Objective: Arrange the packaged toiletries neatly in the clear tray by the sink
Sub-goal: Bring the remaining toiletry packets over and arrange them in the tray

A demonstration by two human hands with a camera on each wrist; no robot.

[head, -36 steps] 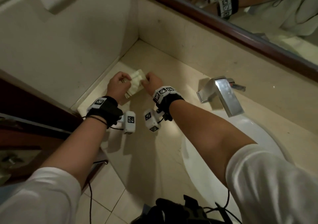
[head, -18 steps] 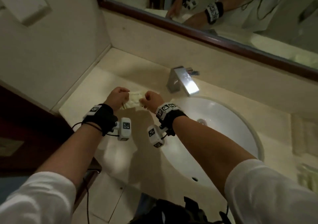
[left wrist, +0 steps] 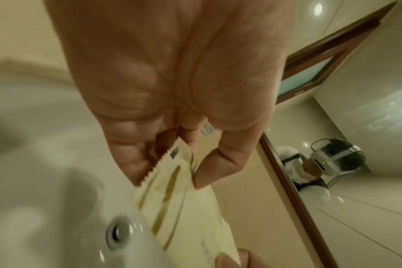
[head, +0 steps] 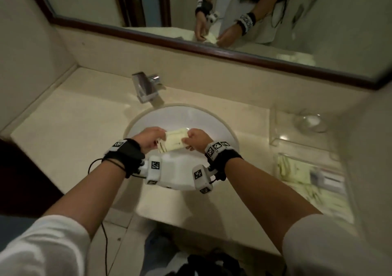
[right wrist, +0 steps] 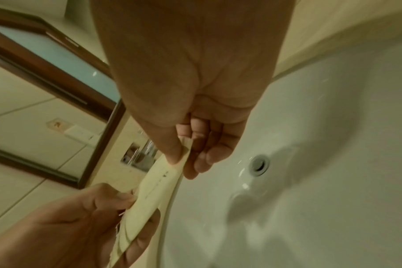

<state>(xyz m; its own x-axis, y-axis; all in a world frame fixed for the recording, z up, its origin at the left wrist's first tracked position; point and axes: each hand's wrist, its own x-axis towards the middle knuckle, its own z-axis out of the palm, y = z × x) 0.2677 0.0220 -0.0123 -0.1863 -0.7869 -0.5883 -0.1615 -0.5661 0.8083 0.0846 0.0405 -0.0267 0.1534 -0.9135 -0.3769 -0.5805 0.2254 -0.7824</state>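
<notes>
A flat cream toiletry packet [head: 174, 140] with a serrated edge hangs over the white sink basin [head: 214, 123], held at both ends. My left hand [head: 151, 138] pinches its left end between thumb and fingers; the packet [left wrist: 172, 188] shows gold stripes in the left wrist view. My right hand [head: 196, 138] pinches the right end of the packet [right wrist: 158, 183]. The clear tray [head: 307, 170] sits on the counter right of the sink and holds several pale packets and a white boxed item [head: 326, 177].
A chrome faucet [head: 146, 87] stands behind the basin. A second clear tray [head: 284, 127] with a glass dish [head: 310, 122] lies behind the first. The mirror [head: 191, 10] runs along the back wall. The sink drain [right wrist: 259, 164] lies below my hands.
Both hands carried the packet rightward from the left counter corner to above the sink basin. The view swung right, bringing the clear trays into sight.
</notes>
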